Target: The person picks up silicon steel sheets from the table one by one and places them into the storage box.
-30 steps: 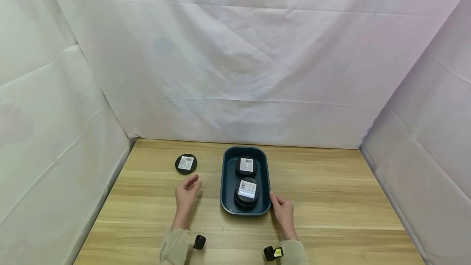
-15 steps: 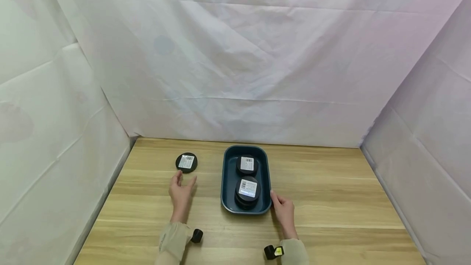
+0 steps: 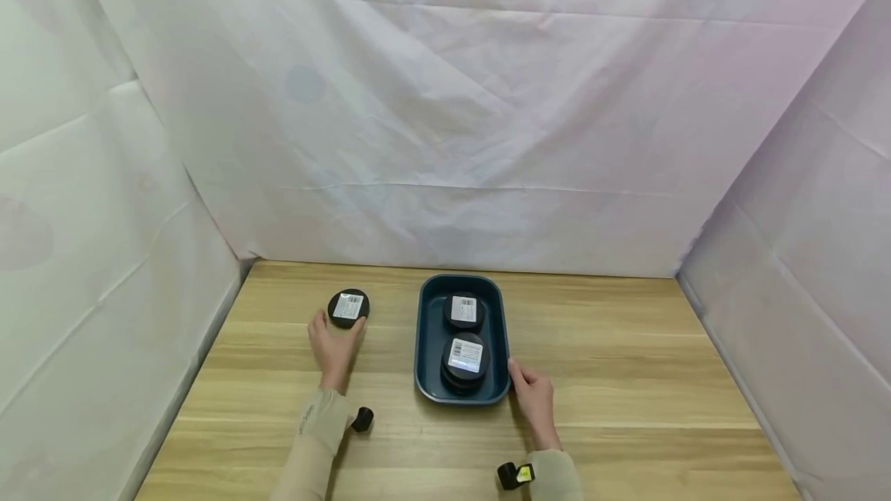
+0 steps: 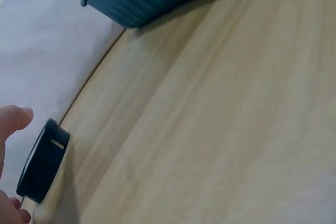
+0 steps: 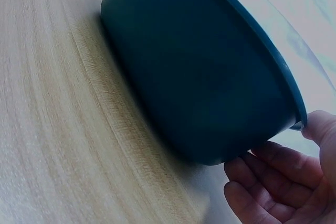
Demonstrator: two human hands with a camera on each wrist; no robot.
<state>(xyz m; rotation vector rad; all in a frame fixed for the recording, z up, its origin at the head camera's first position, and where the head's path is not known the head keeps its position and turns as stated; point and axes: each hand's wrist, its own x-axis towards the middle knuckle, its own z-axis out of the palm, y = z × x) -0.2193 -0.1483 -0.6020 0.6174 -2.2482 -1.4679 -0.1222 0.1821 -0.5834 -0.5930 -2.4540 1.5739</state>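
Observation:
A round flat black container [image 3: 348, 308] with a white barcode label on top lies on the table at the left. My left hand [image 3: 333, 350] reaches round its near side with thumb and fingers spread. In the left wrist view the thumb [image 4: 17, 119] stands apart from the container's [image 4: 43, 162] side. My right hand [image 3: 534, 400] holds the dark blue tray [image 3: 429, 346] at its right edge. The right wrist view has the thumb at the rim and curled fingers [image 5: 286, 171] against the outer wall. Inside the tray sit more black containers [image 3: 464, 310], the nearer ones stacked [image 3: 465, 356].
The wooden table [image 3: 626, 377] reaches back to a white cloth [image 3: 445, 138] hung behind it. Similar cloth stands along the left and right sides. Black wrist cameras [image 3: 363, 419] sit at both sleeves.
My left hand has moved forward and left with its fingers spreading, up to the black container on the table. My right hand stays at the tray's right edge.

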